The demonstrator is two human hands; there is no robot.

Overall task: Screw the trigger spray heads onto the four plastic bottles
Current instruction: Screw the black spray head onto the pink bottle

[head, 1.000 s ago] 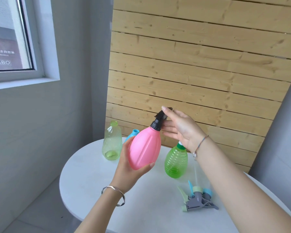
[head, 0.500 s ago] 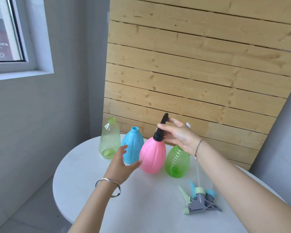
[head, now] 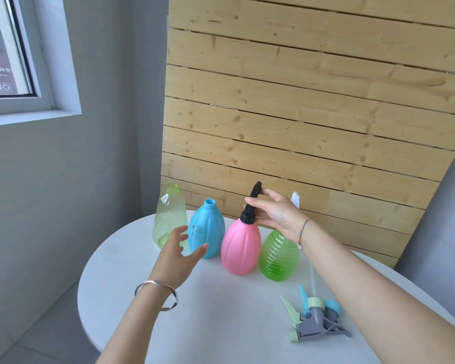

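Observation:
The pink bottle stands upright on the round white table with a black spray head on its neck. My right hand holds that black head from the right. My left hand hovers with fingers spread in front of the blue bottle, touching nothing. The blue bottle and the clear pale green bottle at the far left have bare necks. A ribbed green bottle stands right of the pink one, its white-tipped head partly hidden behind my right hand.
Two loose trigger heads, one pale green and one blue with grey bodies, lie together on the table's near right, under my right forearm. A wooden slat wall stands behind the bottles. The table's left edge drops to the floor.
The pink bottle came down from the air onto the table between the blue and ribbed green bottles. My left hand let go of it and drew back; my right hand stayed on the black head.

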